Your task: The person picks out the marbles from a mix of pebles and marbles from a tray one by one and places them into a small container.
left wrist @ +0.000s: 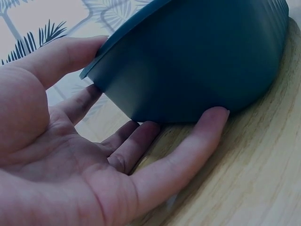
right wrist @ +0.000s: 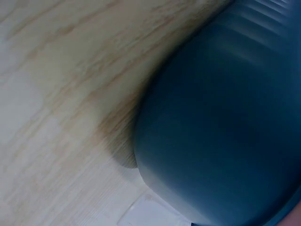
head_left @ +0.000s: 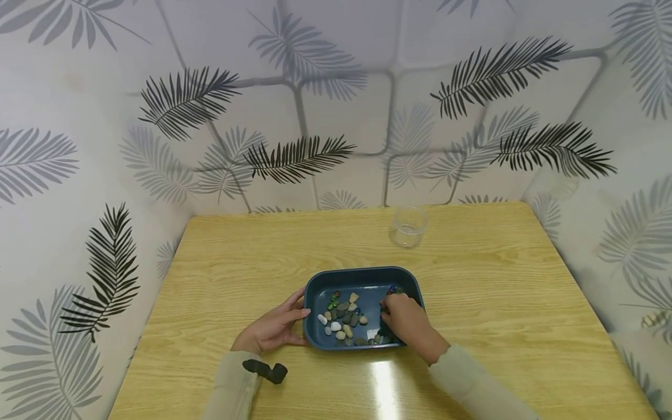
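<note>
A dark blue rectangular basin [head_left: 362,270] stands on the table, holding several pebbles [head_left: 343,319] in its left and middle part. Small green glassy pieces [head_left: 333,303] lie near its far left, and blue ones [head_left: 392,289] by its right end. My left hand [head_left: 275,326] is spread against the basin's left end. In the left wrist view its thumb [left wrist: 77,54] touches the rim, while other fingertips meet the lower wall. My right hand [head_left: 406,318] reaches over the right rim into the basin, knuckles up and fingers bent down; I cannot tell what its hidden fingertips hold.
A clear glass cup [head_left: 409,227] stands behind the basin, near the back edge of the wooden table [head_left: 252,256]. Leaf-patterned sheeting [head_left: 341,116] hangs behind and at both sides. A small black device [head_left: 265,370] is on the left sleeve.
</note>
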Demonstrator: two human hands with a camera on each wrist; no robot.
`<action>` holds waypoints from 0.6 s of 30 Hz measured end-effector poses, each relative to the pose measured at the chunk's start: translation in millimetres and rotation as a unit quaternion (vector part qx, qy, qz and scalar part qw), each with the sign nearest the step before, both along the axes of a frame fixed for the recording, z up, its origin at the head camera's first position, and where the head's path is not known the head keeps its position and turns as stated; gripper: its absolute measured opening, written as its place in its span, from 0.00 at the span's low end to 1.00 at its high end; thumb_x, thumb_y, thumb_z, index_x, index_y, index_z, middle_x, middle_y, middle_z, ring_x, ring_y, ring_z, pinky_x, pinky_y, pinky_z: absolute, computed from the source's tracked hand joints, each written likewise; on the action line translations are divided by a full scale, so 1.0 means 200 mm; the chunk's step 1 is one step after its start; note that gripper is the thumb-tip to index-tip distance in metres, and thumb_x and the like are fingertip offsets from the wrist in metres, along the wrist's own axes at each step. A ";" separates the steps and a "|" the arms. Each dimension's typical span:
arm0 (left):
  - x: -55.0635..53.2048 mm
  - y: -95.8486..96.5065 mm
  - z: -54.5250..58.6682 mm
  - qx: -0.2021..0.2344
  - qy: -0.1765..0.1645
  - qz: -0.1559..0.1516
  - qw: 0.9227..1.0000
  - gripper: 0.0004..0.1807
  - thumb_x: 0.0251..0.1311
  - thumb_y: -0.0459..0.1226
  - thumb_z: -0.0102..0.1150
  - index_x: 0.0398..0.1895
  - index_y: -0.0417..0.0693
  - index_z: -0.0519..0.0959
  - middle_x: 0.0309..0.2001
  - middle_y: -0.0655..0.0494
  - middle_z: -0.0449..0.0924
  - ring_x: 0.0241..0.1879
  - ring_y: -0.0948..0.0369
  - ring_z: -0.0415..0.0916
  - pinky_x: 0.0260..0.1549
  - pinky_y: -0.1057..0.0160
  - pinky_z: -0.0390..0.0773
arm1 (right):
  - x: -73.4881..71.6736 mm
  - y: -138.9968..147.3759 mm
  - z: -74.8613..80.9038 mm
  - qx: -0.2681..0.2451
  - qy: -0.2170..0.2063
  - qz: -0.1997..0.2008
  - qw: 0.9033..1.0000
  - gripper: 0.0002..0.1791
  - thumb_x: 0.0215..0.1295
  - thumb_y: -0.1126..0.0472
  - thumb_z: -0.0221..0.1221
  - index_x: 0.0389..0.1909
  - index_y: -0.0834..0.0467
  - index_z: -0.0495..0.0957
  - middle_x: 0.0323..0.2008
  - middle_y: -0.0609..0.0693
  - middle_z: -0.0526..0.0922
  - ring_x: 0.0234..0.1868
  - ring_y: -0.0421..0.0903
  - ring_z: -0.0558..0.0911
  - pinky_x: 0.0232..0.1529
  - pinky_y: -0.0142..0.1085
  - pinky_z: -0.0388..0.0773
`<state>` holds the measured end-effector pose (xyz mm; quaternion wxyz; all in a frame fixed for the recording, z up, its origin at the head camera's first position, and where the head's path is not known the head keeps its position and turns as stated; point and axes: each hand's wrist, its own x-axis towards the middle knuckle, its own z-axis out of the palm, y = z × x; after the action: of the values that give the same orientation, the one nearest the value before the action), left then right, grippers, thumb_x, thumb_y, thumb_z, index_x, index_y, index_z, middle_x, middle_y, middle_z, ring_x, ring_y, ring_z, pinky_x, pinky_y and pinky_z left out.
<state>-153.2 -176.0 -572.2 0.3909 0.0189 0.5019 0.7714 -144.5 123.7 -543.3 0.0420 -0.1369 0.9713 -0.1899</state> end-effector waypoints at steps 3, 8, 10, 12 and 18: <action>0.00 0.00 0.00 0.002 0.001 -0.001 1.000 0.33 0.63 0.35 0.47 0.66 0.71 0.50 0.67 0.53 0.40 0.63 0.49 0.46 0.38 0.36 0.67 | 0.00 0.00 0.00 -0.003 -0.001 -0.001 1.000 0.18 0.51 0.63 0.62 0.10 0.52 0.65 0.11 0.42 0.63 0.14 0.38 0.63 0.14 0.31 0.59; 0.00 0.00 -0.01 0.005 0.004 0.004 1.000 0.32 0.63 0.35 0.46 0.67 0.69 0.49 0.67 0.51 0.41 0.63 0.49 0.46 0.38 0.36 0.67 | 0.00 0.00 0.01 -0.001 -0.009 -0.005 1.000 0.17 0.52 0.63 0.61 0.10 0.52 0.65 0.12 0.42 0.64 0.14 0.38 0.64 0.14 0.31 0.59; 0.00 0.00 0.00 0.005 0.004 0.006 1.000 0.33 0.63 0.35 0.46 0.67 0.68 0.49 0.67 0.51 0.41 0.63 0.48 0.46 0.38 0.36 0.67 | 0.00 0.00 0.01 -0.004 -0.009 -0.004 1.000 0.16 0.52 0.63 0.60 0.11 0.52 0.66 0.12 0.43 0.65 0.14 0.38 0.64 0.14 0.31 0.60; 0.00 0.01 0.00 0.004 0.004 0.007 1.000 0.33 0.63 0.35 0.46 0.67 0.67 0.48 0.67 0.50 0.40 0.63 0.48 0.47 0.37 0.35 0.67 | 0.00 0.00 0.01 -0.010 -0.008 -0.004 1.000 0.15 0.52 0.64 0.60 0.12 0.52 0.68 0.12 0.42 0.66 0.14 0.38 0.65 0.15 0.31 0.61; 0.01 0.00 0.01 0.003 0.002 0.004 1.000 0.34 0.62 0.36 0.48 0.67 0.68 0.47 0.67 0.50 0.40 0.62 0.46 0.50 0.38 0.36 0.67 | 0.00 0.00 0.02 -0.035 0.012 -0.001 0.999 0.05 0.52 0.64 0.60 0.20 0.56 0.77 0.18 0.43 0.73 0.19 0.37 0.70 0.20 0.31 0.68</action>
<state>-152.2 -175.8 -569.8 0.3869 0.0196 0.5003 0.7743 -144.5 124.2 -539.5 0.0256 -0.1399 0.9646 -0.2219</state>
